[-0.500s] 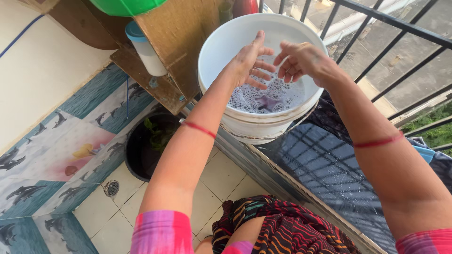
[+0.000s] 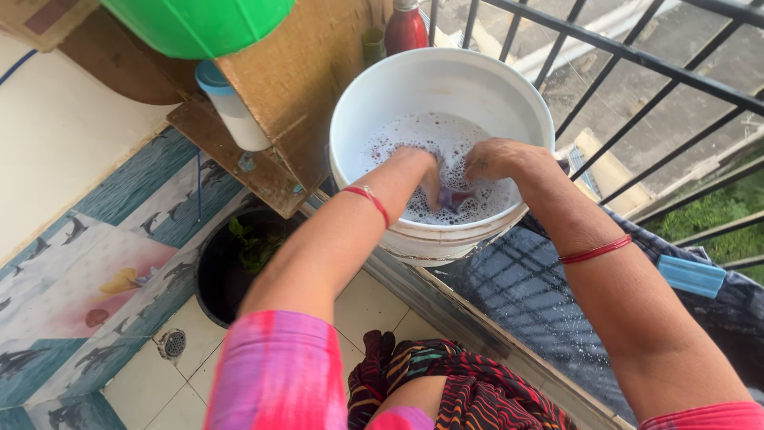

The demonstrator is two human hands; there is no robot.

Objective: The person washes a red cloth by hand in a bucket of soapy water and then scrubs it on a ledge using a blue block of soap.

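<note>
A white bucket (image 2: 414,80) of soapy, foamy water stands on a dark ledge by the railing. Both my hands are plunged into the suds. My left hand (image 2: 422,171) is half under the foam, fingers hidden. My right hand (image 2: 497,159) is curled over a purple cloth (image 2: 455,197) that shows between the two hands at the water's surface. Both hands touch the cloth; the grip under the foam is hard to see. Red threads circle both my wrists.
A green basin (image 2: 199,24) and a white bottle with a blue cap (image 2: 231,107) sit on a wooden shelf (image 2: 294,72) at left. A red bottle (image 2: 406,28) stands behind the bucket. A black pot with a plant (image 2: 239,255) and a floor drain (image 2: 172,344) lie below. Black railing (image 2: 637,56) at right.
My hands were raised open above the bucket; now both are down in the soapy water on the purple cloth. The view has shifted slightly downward.
</note>
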